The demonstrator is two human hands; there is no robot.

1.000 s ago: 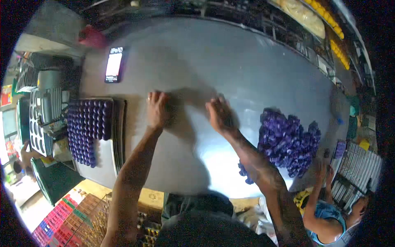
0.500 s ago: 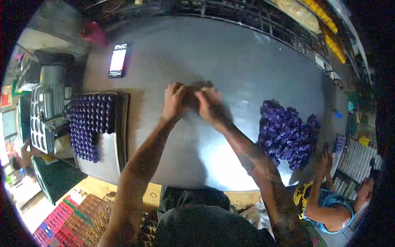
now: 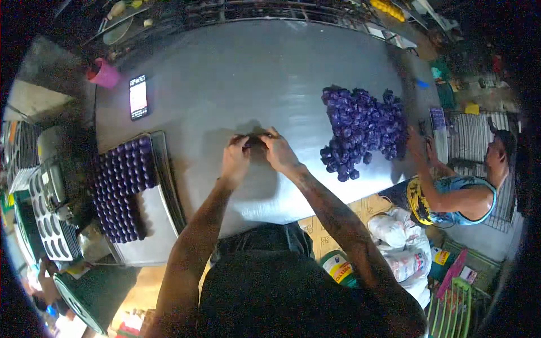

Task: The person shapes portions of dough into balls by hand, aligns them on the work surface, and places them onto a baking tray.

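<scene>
My left hand [image 3: 235, 159] and my right hand [image 3: 278, 152] meet over the middle of the metal table [image 3: 248, 67]. Their curled fingers close on a dark purple lump of what looks like dough [image 3: 255, 142], which they partly hide. Off to the left, a tray [image 3: 160, 217] bears rows of smooth, round purple balls [image 3: 121, 174], with bare metal at its near right corner. A heap of rough purple lumps [image 3: 363, 124] lies on the table to the right of my right hand.
A lit phone [image 3: 138, 97] lies at the table's left, near a pink cup [image 3: 103, 74]. Baking pans [image 3: 48, 219] stand beyond the tray. A co-worker [image 3: 451, 191] is at the right edge, hands close to the heap. White sacks [image 3: 400, 248] sit on the floor.
The view has turned, so the heap appears higher and farther left, and more of the co-worker shows. Both my hands stay together around the purple lump, less blurred now.
</scene>
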